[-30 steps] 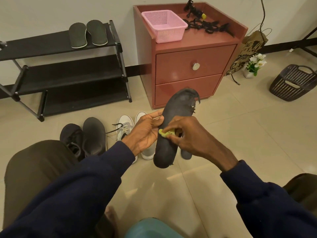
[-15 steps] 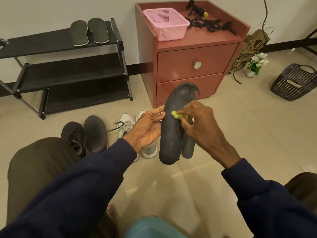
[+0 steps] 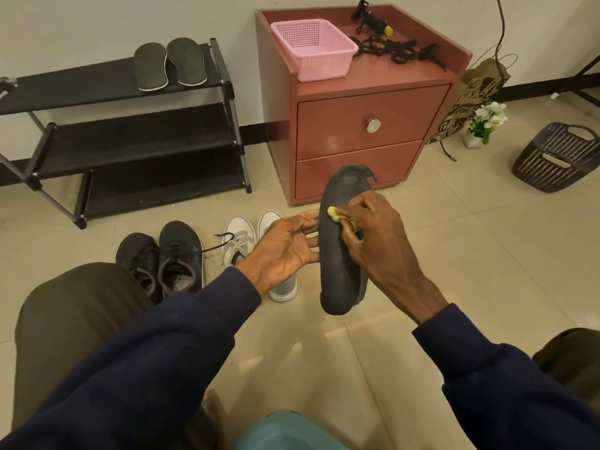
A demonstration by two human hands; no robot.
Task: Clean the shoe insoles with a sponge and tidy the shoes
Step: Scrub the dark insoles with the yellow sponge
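Observation:
A worn black insole (image 3: 337, 254) stands almost upright in front of me, toe end up and frayed at the tip. My left hand (image 3: 285, 251) holds it from the left edge, fingers behind it. My right hand (image 3: 376, 241) presses a small yellow-green sponge (image 3: 337, 217) against the insole's upper half. A second dark insole edge shows just behind the first. Two grey-green insoles (image 3: 170, 65) lie on the top shelf of the black shoe rack (image 3: 130, 147). A pair of black sneakers (image 3: 162, 261) and a pair of white sneakers (image 3: 250, 245) stand on the floor.
A red-brown two-drawer cabinet (image 3: 357, 125) stands behind the insole, carrying a pink basket (image 3: 313, 48) and black straps (image 3: 396, 51). A paper bag (image 3: 474, 95), a small flower pot (image 3: 483, 125) and a dark basket (image 3: 558, 157) sit to the right. A teal object (image 3: 285, 431) lies near my knees.
My right hand has carried the sponge up the insole from its middle to its upper half. The left hand's fingers have spread out along the insole's edge.

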